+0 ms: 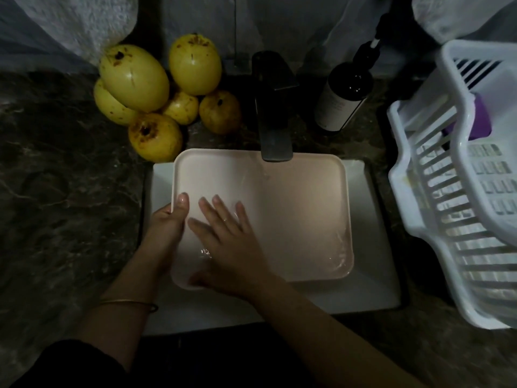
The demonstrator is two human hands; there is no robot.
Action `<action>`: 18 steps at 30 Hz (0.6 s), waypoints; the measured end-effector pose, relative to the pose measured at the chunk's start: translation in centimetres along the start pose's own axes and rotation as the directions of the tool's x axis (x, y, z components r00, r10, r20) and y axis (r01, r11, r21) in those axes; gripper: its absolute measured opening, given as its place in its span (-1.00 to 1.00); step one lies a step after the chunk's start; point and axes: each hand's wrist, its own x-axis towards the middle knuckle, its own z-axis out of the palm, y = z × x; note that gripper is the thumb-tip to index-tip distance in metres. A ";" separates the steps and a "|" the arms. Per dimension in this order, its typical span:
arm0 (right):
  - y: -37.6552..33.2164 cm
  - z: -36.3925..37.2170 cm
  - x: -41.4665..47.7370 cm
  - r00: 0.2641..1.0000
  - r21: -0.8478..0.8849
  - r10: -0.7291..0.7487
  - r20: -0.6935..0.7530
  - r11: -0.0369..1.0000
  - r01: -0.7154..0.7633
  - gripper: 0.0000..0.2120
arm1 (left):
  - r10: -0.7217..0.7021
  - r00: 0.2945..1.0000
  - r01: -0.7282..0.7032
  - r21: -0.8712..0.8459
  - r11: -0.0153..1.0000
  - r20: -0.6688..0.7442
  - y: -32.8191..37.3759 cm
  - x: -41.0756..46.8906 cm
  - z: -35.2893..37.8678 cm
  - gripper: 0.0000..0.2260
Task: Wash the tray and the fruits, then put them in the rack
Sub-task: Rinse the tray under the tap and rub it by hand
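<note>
A pale pink rectangular tray (302,208) lies over the white sink (375,278) under the dark tap (272,113), with a thin stream of water falling on it. My left hand (167,222) grips the tray's left rim, thumb on top. My right hand (226,242) lies flat with spread fingers on the tray's wet inner surface near the left side. Several yellow fruits (156,88) with brown spots are piled on the dark counter to the left of the tap. The white plastic rack (458,197) stands at the right.
A dark pump bottle (344,93) stands right of the tap. Something purple (481,119) sits inside the rack. The dark marbled counter (61,191) spreads left of the sink. White cloth or plastic hangs along the back wall.
</note>
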 end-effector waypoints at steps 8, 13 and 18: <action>8.1 -1.1 -6.0 0.984 -0.129 0.173 -0.028 0.976 -0.176 0.03 | -0.049 0.998 0.049 -0.025 0.998 -0.027 -0.8 0.6 -0.7 -0.67; 11.9 -2.5 -8.9 0.957 -0.128 0.284 0.050 0.953 -0.276 0.03 | -0.025 1.000 0.025 -0.009 1.000 -0.018 -0.5 0.8 -0.3 -0.77; 14.4 -3.4 -10.4 0.861 -0.010 0.508 -0.012 0.861 -0.508 -0.09 | -0.024 0.999 0.025 0.028 0.999 -0.030 0.2 0.9 -0.9 -0.71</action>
